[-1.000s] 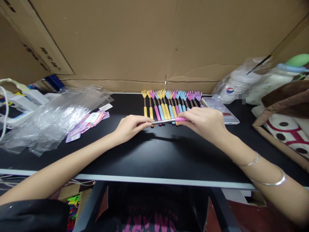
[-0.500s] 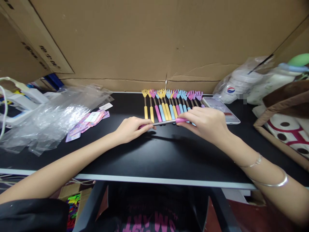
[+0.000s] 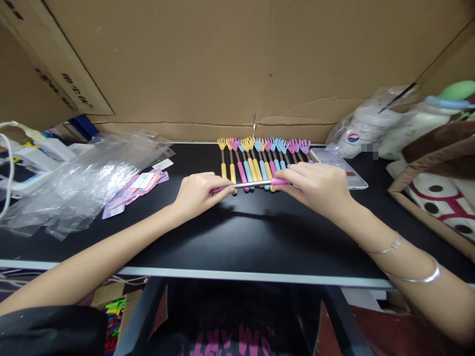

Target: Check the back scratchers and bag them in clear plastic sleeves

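Note:
A back scratcher (image 3: pixel 256 184) with a metal rod and pink ends is held level above the black table. My left hand (image 3: pixel 202 190) is closed on its left pink end, and my right hand (image 3: pixel 315 185) grips the pink part at its right. Both ends are partly hidden by my fingers. Just behind lies a row of back scratchers (image 3: pixel 255 168) in yellow, pink, blue and purple, their claw heads toward the cardboard. My right hand covers the handles of some at the row's right side.
Clear plastic bags (image 3: pixel 85 178) and printed cards (image 3: pixel 135 190) lie to the left. A phone (image 3: pixel 356 180) rests behind my right hand. Farther right are a bagged cup (image 3: pixel 371 128) and a brown-trimmed bag (image 3: pixel 441 193). A cardboard wall (image 3: pixel 208 64) rises behind the table (image 3: pixel 237 247).
The held back scratcher has shifted slightly upward and is more level, its left end raised. Both hands keep their hold on it.

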Action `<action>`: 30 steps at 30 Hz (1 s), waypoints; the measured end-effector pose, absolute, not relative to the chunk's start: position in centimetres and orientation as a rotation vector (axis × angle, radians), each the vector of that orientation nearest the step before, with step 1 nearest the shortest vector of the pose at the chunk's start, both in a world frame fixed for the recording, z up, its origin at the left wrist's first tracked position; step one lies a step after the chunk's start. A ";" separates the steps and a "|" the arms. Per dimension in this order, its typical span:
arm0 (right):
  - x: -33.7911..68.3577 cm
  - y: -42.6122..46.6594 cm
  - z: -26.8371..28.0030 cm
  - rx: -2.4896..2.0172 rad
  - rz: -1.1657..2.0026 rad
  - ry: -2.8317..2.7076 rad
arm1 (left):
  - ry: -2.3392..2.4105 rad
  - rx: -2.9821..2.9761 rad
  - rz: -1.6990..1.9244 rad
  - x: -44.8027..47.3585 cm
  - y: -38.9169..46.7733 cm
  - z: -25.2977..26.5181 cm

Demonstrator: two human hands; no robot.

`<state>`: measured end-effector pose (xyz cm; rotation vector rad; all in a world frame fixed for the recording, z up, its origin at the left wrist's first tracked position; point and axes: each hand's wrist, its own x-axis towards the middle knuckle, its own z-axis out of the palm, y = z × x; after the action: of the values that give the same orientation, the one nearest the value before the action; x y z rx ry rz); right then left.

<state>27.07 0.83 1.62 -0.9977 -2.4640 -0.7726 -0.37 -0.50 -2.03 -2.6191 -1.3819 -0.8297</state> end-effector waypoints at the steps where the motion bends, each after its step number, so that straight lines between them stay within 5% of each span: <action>1: 27.1 0.9 1.6 -1.002 -0.765 -2.458 | -1.357 -2.587 -0.841 -0.4 -0.5 -2.0; 7: 27.3 1.5 0.8 -1.087 -0.437 -2.484 | -1.231 -2.434 -0.811 -0.5 -0.6 -1.8; 15: 26.9 2.2 0.1 -1.077 0.694 -2.603 | -1.095 -2.375 -0.654 -0.9 -0.4 -1.2; 30: 26.5 1.1 -0.3 -1.203 -0.266 -2.642 | -1.174 -2.500 -0.644 -1.3 0.1 -1.9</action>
<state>26.51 1.15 -0.33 -1.2030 -2.6415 -0.2663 -1.30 0.05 -1.88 -2.5004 -1.1743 -0.6436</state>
